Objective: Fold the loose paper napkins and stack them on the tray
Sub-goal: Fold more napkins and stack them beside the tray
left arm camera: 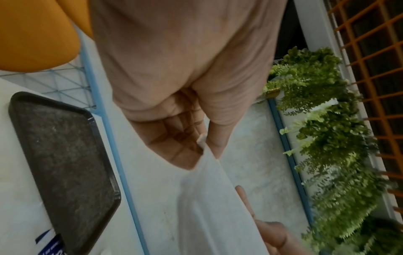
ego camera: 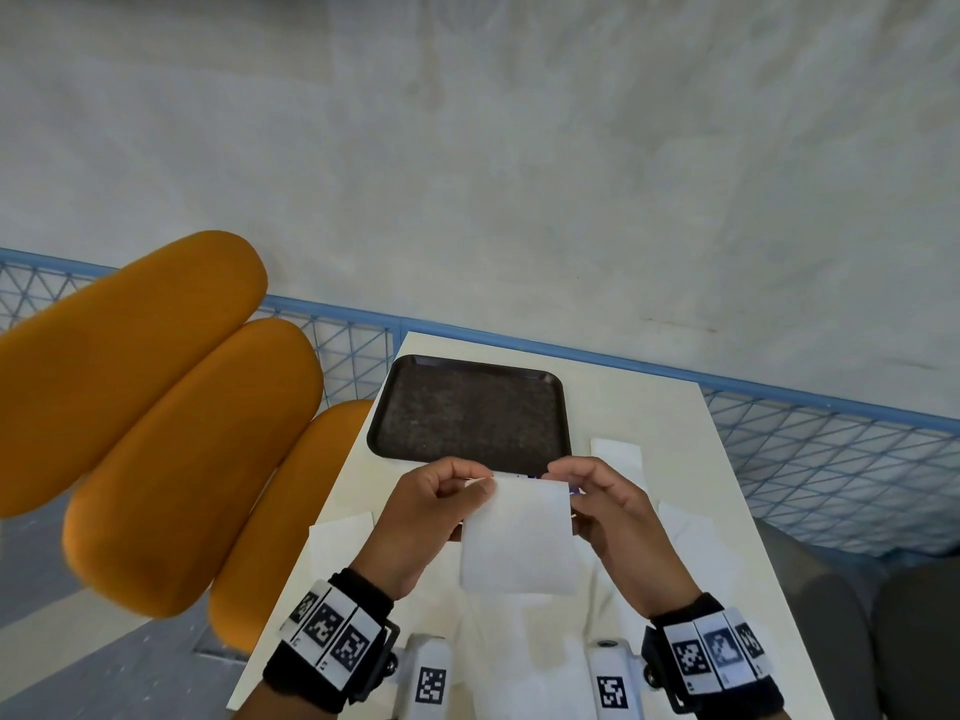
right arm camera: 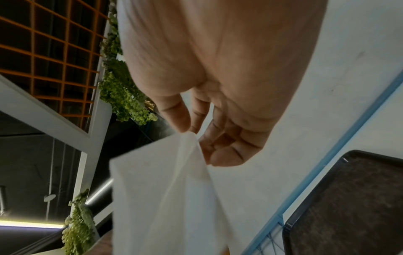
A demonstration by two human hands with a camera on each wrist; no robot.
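Napkin in hand: white napkin (ego camera: 514, 535) held up off the table (ego camera: 670, 407), hanging as a flat square between both hands, just in front of the tray's near edge.
Left hand: left hand (ego camera: 421, 517) pinches the napkin's top left corner, thumb against curled fingers; the left wrist view shows the corner nipped between thumb and fingertips (left arm camera: 174, 146).
Right hand: right hand (ego camera: 613, 517) pinches the top right corner the same way; the right wrist view shows the paper gathered at the fingers (right arm camera: 181, 115), layers hanging below.
Tray: dark tray (ego camera: 470, 407) flat on the table's far left part, nothing on it.
Loose napkins: one (ego camera: 340, 532) on the table left of the left hand; one (ego camera: 618, 457) right of the tray, beyond the right hand; one (ego camera: 685, 532) partly hidden by the right hand.
Print: small blue-printed item (ego camera: 574, 490) shows just behind the held napkin's top edge; cannot tell what it is.
Surroundings: orange cushions (ego camera: 156, 418) left of the table; blue mesh rail (ego camera: 831, 459) behind it.
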